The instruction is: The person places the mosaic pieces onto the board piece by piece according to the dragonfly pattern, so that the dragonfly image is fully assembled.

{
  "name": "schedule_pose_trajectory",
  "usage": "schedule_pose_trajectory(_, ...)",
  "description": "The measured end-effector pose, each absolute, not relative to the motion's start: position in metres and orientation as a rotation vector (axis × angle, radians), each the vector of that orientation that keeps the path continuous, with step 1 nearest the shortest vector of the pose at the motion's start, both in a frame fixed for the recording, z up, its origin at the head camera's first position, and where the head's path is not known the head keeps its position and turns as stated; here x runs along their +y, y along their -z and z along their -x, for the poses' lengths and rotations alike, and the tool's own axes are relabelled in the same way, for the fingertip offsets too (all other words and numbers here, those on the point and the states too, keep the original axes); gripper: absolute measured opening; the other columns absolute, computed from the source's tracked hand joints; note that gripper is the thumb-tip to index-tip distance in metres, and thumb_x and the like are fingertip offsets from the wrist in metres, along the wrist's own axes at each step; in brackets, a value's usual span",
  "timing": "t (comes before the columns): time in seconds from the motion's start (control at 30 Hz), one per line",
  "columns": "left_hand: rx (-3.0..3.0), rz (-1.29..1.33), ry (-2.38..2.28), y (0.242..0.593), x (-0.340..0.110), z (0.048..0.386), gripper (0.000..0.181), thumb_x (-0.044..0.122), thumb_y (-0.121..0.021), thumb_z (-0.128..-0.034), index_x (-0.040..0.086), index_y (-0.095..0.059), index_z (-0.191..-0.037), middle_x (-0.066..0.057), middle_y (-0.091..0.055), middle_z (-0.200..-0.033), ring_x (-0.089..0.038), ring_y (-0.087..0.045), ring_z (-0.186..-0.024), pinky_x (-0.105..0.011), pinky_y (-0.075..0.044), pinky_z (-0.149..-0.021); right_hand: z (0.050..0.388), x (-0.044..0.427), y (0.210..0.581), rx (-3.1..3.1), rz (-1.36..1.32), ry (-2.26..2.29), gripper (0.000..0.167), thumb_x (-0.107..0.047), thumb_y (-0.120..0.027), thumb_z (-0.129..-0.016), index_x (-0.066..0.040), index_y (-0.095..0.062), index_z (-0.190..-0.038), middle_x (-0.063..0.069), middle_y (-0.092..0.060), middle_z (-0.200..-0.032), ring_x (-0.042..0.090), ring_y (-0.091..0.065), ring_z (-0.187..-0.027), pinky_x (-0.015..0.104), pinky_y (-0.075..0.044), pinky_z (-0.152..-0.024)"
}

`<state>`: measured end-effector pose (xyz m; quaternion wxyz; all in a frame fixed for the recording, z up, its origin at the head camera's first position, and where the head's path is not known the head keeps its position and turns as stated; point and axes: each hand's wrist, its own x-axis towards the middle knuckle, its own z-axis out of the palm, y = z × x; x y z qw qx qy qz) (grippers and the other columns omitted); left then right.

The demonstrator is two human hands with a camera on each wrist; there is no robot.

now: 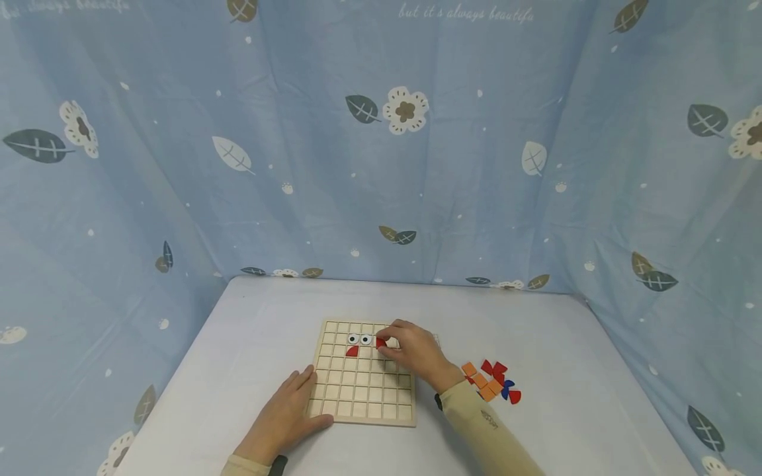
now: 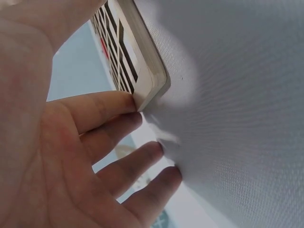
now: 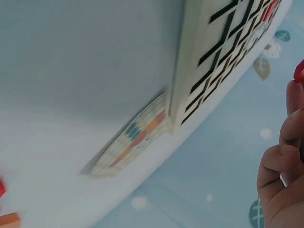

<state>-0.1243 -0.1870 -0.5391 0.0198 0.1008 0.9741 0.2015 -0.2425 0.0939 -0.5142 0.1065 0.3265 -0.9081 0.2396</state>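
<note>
A wooden grid board [image 1: 363,395] lies on the white table. Two round eye tiles [image 1: 360,339] sit side by side in its upper cells, with a red quarter-circle tile [image 1: 352,352] just below the left one. Between thumb and fingertips my right hand [image 1: 419,352] pinches another red quarter-circle tile [image 1: 380,342], over the board's upper right part; its red edge also shows in the right wrist view. My left hand [image 1: 287,411] rests at the board's lower left corner, fingers along the left side and thumb by the front edge. The left wrist view shows fingertips touching that corner [image 2: 151,88].
Right of the board lies a loose pile of orange square tiles [image 1: 479,380], red quarter-circle tiles [image 1: 515,396] and blue pieces [image 1: 507,390]. A printed pattern card [image 3: 135,137] lies flat by the board's right side. Blue patterned curtains [image 1: 321,198] surround the table.
</note>
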Motion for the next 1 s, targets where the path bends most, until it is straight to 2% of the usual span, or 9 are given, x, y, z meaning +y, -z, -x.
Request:
schedule_pose_trajectory(0.33,3.044,-0.331,-0.623,0.539,-0.188,0.124,0.094,0.055,-0.082,-0.0779,-0.008,-0.053,-0.141,-0.022,-0.046,-0.152,-0.048,-0.042,-0.138,-0.055,-0.037,-0.115,0.250,0.070,0.518,-2.704,-1.066,-0.577,0.024,-0.028,-0.079,-0.090,-0.019,-0.077,-0.112,-0.008,-0.069,-0.101,0.012,-0.069,-0.090,0.025,-0.058,-0.074)
schedule_pose_trajectory(0.67,3.041,-0.314,-0.632,0.541,-0.188,0.125,0.095,0.056,-0.082,-0.0775,-0.007,-0.053,-0.142,-0.021,-0.046,-0.153,-0.048,-0.042,-0.138,-0.056,-0.037,-0.115,0.253,0.053,0.522,-2.803,-1.022,-0.505,0.021,-0.028,-0.078,-0.092,-0.018,-0.078,-0.110,-0.009,-0.070,-0.097,0.003,-0.066,-0.085,0.022,-0.058,-0.073)
schedule_pose_trajectory(1.0,3.045,-0.329,-0.614,0.540,-0.187,0.124,0.094,0.056,-0.082,-0.0776,-0.008,-0.054,-0.141,-0.022,-0.047,-0.151,-0.049,-0.044,-0.137,-0.055,-0.039,-0.114,0.255,0.048,0.527,-2.871,-0.945,-0.496,0.017,-0.027,-0.079,-0.091,-0.019,-0.079,-0.106,-0.011,-0.068,-0.092,0.002,-0.063,-0.081,0.022,-0.057,-0.071)
